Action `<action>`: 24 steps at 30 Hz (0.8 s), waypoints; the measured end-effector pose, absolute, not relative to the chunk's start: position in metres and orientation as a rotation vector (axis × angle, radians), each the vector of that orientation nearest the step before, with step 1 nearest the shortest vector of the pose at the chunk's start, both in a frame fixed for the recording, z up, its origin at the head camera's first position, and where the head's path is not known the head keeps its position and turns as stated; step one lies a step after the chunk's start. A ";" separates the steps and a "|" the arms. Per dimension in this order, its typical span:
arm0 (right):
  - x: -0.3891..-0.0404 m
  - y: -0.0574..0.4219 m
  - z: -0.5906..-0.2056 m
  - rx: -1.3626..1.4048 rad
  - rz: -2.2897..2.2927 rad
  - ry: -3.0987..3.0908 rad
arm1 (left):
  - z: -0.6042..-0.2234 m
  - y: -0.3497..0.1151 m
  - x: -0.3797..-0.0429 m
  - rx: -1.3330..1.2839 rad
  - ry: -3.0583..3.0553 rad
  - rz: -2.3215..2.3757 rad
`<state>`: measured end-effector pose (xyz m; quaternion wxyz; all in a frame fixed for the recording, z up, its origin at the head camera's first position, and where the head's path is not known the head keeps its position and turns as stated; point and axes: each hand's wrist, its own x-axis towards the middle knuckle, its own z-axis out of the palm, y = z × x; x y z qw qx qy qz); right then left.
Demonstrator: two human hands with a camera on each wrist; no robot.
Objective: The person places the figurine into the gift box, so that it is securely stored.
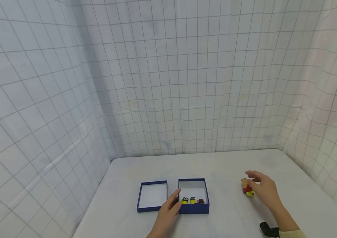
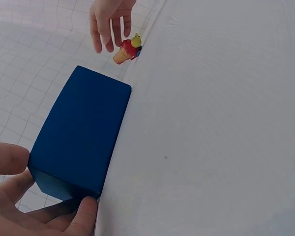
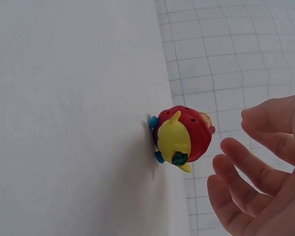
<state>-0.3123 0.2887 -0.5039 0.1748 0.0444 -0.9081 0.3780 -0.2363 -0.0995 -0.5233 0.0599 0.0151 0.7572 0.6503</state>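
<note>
My left hand (image 1: 166,213) rests its fingers against the left end of a dark blue open box (image 1: 194,208). In the left wrist view those fingers touch the edges at the end of the blue box (image 2: 83,128). Inside, along the front wall, stand two yellow figures with big goggle eyes (image 1: 184,200) and a small brown-and-pink figure (image 1: 200,201). To the right, a toy figure (image 3: 187,132) with red body, yellow creature and blue feet lies on the table, its tan cone-like part pointing away. My right hand (image 1: 264,190) hovers beside it, fingers loosely curved and apart from it.
A shallow blue-rimmed lid or tray with white inside (image 1: 153,195) lies left of the box. A black object (image 1: 268,229) sits at the right wrist. White table (image 1: 216,165) is bounded by grid-patterned white curtains (image 1: 168,82) at the back and sides.
</note>
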 end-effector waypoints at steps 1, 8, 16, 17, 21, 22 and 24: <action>-0.312 0.290 -0.505 0.114 1.071 -2.584 | -0.523 -0.099 -0.236 0.049 2.290 1.969; -0.314 0.294 -0.510 0.068 1.055 -2.634 | -0.523 -0.098 -0.238 0.034 2.286 1.967; -0.320 0.299 -0.519 0.055 1.059 -2.660 | -0.526 -0.099 -0.238 0.034 2.278 1.976; -0.320 0.299 -0.519 0.054 1.059 -2.666 | -0.526 -0.099 -0.238 0.043 2.280 1.975; -0.318 0.298 -0.518 0.056 1.071 -2.682 | -0.526 -0.099 -0.239 0.050 2.291 1.965; -0.318 0.297 -0.518 0.059 1.075 -2.685 | -0.526 -0.099 -0.239 0.050 2.292 1.963; -0.318 0.296 -0.517 0.059 1.087 -2.691 | -0.526 -0.099 -0.239 0.050 2.292 1.961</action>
